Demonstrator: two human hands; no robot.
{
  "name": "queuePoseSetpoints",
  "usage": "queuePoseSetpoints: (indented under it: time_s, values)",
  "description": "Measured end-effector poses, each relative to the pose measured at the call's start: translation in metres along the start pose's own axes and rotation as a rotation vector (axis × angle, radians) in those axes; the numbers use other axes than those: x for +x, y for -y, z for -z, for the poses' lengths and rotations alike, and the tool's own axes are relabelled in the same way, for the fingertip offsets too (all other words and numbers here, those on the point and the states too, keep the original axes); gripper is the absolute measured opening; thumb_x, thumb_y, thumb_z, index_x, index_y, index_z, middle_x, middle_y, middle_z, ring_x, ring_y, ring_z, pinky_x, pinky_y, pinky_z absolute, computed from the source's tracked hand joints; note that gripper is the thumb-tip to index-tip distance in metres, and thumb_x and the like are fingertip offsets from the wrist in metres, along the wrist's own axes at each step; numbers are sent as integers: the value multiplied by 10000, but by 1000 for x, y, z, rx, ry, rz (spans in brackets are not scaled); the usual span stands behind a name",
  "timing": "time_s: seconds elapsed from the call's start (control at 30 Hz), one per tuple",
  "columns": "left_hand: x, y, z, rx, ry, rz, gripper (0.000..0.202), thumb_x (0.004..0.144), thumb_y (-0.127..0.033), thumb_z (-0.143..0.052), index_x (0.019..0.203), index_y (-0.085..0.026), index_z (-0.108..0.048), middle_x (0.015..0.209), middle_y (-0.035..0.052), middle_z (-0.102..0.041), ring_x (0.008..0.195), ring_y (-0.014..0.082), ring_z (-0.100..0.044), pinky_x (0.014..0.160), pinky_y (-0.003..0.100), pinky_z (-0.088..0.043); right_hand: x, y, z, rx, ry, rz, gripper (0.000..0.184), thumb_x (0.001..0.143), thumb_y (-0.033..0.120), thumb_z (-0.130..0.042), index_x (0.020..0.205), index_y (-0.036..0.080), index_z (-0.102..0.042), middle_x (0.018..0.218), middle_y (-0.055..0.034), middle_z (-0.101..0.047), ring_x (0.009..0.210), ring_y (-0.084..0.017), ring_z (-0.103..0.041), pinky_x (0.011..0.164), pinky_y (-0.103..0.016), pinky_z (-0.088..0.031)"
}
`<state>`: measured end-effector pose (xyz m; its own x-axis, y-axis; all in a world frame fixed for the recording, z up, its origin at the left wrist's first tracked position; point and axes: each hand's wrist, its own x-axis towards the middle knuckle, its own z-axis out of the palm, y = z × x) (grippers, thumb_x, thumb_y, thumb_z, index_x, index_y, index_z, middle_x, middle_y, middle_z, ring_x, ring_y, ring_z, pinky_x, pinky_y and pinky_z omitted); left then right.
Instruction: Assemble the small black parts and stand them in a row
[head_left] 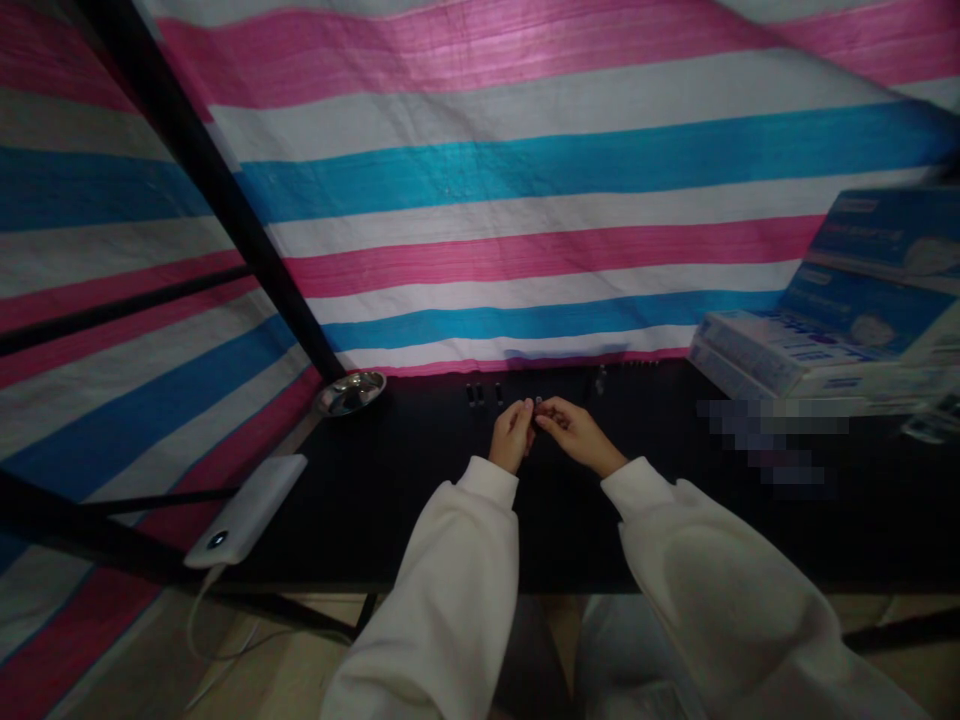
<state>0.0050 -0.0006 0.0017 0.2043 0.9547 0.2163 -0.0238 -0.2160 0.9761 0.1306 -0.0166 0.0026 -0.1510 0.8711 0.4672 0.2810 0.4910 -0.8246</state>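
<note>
Closely pinched: a tiny dark metal-tipped part (538, 408) is held at the centre of a matte black table (420, 520).
A narrow grip is formed by the left hand (512, 436) and right hand (577, 433), reached forward from white fleece sleeves (442, 590). Three small black cylindrical pieces (480, 394) are stood beyond; one round steel dish (351, 393) and one white power bank (246, 510) lie leftward.

Black table (420, 520): steel dish (351, 393) back left by black metal pole (217, 190), white power bank (246, 510) with cable (196, 625) front left, stacked face-mask boxes (862, 300) right. Pink-blue striped tarp (525, 180) behind.
</note>
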Motion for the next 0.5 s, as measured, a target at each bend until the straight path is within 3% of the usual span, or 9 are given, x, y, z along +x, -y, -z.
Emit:
queuePoseSetpoints:
  time_s: [0.1, 0.3, 0.5]
  values:
    - [0, 3, 1, 6, 5, 6, 375, 760, -515, -384, 628, -165, -416, 404, -73, -338, 330, 43, -292, 353, 187, -179, 0, -1, 5, -21, 63, -28, 210, 753, 330, -494, 861, 157, -540, 722, -13, -555, 633, -107, -511, 588, -234, -408]
    - [2, 6, 4, 233, 100, -116, 370, 770, -462, -413, 571, -150, -406, 460, -56, -365, 433, 50, -341, 435, 191, -245, 0, 2, 20, -142, 222, -92, 192, 713, 342, -542, 741, 152, -552, 612, 11, -534, 521, -88, -480, 498, -213, -381]
    - [-4, -1, 1, 291, 186, -90, 395, 803, -467, -327, 626, -148, -476, 452, -44, -412, 436, 66, -374, 468, 199, -283, -2, 1, 41, -237, 339, -171, 211, 692, 359, -551, 701, 149, -541, 579, 10, -543, 482, -93, -503, 457, -202, -375]
